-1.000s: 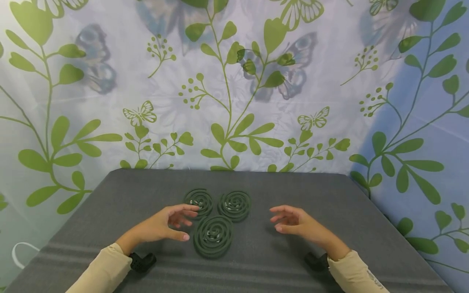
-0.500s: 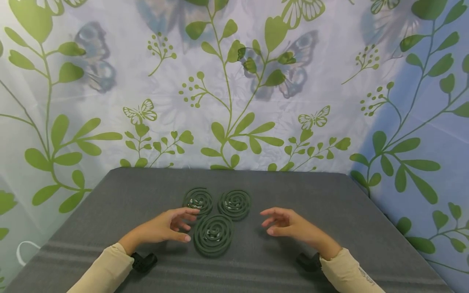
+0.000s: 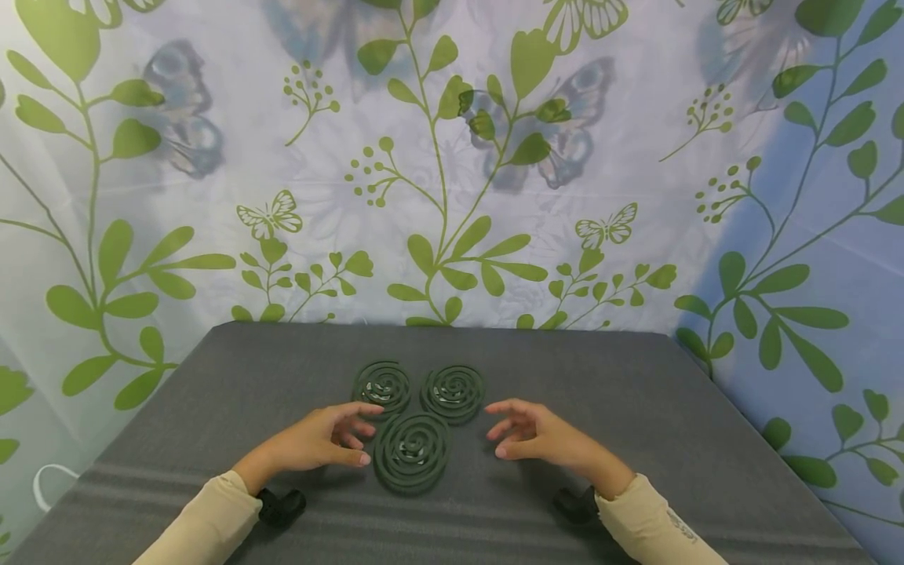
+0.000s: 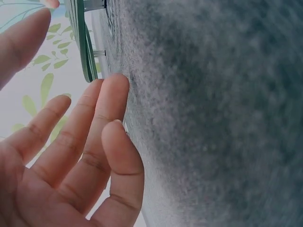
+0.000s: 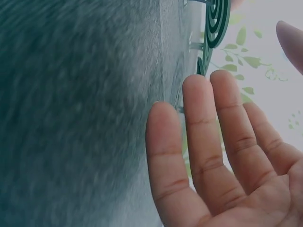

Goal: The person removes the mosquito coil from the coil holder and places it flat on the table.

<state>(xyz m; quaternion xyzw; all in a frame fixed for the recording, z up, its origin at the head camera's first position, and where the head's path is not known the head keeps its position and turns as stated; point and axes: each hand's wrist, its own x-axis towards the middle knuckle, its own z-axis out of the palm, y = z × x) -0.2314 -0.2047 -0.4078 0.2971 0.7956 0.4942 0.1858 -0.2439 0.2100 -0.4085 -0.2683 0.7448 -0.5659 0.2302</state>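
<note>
Three dark green mosquito coils lie grouped on the grey table. The front coil (image 3: 427, 464) is the largest in the head view; behind it are the back left coil (image 3: 382, 384) and the back right coil (image 3: 453, 392). Small metal stands (image 4: 100, 53) hold coils slightly above the cloth, as the left wrist view shows. My left hand (image 3: 311, 439) hovers left of the group, fingers loosely bent and holding nothing. To the right of the coils my right hand (image 3: 558, 443) hovers likewise, its fingers relaxed. A coil's edge (image 5: 218, 28) shows beyond the fingertips in the right wrist view.
Grey cloth covers the table (image 3: 600, 369). A curtain (image 3: 332, 157) printed with green leaves and butterflies hangs behind and at both sides. A white loop (image 3: 44, 486) shows at the table's left edge. Black devices sit under both wrists.
My right hand has moved left, closer to the coils. The left hand has barely shifted. The coils keep their places.
</note>
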